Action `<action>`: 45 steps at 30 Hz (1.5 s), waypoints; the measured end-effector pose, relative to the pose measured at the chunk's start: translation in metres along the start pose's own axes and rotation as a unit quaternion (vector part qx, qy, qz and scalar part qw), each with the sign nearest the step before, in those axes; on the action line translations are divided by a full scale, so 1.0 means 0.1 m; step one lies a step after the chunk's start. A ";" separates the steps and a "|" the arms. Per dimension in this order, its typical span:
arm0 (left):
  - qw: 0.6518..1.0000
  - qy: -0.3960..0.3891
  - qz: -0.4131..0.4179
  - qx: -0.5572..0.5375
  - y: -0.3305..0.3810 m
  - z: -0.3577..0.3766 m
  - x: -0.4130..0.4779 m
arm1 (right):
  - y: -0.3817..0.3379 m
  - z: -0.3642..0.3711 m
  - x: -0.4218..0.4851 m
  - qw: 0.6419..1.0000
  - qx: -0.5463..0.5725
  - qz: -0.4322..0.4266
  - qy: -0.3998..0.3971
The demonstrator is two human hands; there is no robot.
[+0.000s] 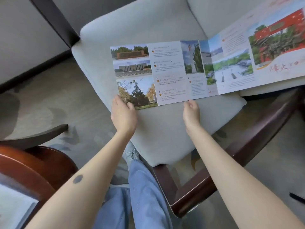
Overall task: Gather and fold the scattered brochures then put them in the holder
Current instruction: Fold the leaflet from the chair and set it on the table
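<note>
Room: grey patterned carpet [49, 100], pale wall [19, 38] with a dark baseboard. A grey padded armchair [165, 129] on a dark wood frame [247, 146] fills the middle. A reddish wooden table [24, 166] curves in at lower left.

Task thing: one long brochure [181, 71], fully unfolded, printed side up. Its left panels lie over the seat cushion. Its right panels rise across the chair's right arm and run out of view. Creases are visible between the panels.

Hands: both forearms are stretched forward, bare. The left hand [123, 116] grips the brochure's near left corner, with the thumb on top of the tree photo and the fingers hidden beneath. The right hand [191, 113] is at the near edge, by the middle text panel. Its fingers are curled and touch the paper's edge; I cannot tell whether it has a real pinch.

Edges and room: bare cushion lies between the brochure's near edge and the seat front. The seat front is close to the person's jeans [145, 187] and shoe [132, 152]. Open carpet lies left of the chair, between it and the table.
</note>
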State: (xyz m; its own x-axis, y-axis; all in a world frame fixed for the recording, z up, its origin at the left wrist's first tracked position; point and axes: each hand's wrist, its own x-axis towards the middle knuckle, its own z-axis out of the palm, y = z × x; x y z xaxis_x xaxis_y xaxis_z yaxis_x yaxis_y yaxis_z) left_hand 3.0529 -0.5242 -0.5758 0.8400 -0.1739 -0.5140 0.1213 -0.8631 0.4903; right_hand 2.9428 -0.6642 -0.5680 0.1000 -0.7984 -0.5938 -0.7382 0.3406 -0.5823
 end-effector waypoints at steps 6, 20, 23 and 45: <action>0.991 0.013 -0.113 -0.065 0.12 0.08 0.16 | -0.13 0.02 0.18 0.926 0.293 0.236 -0.041; 0.975 0.008 -0.185 -0.124 0.00 -0.62 -0.04 | -0.39 0.17 -0.04 0.870 0.369 0.277 -0.174; 0.977 0.004 -0.177 -0.117 -0.20 -0.86 -0.08 | -0.50 0.22 -0.12 0.853 0.415 0.257 -0.186; 0.847 0.075 -0.201 -0.487 -1.36 -2.59 -1.09 | -0.94 1.12 -3.20 0.857 0.255 0.019 -0.447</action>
State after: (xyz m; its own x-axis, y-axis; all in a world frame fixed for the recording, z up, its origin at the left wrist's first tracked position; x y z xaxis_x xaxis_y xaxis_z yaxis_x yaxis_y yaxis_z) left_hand 3.0815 -0.2653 -0.4044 0.6767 0.1668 -0.7171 0.7300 -0.0251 0.6830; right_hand 3.0555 -0.3849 -0.3853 0.7220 -0.1608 -0.6730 -0.3873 0.7120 -0.5857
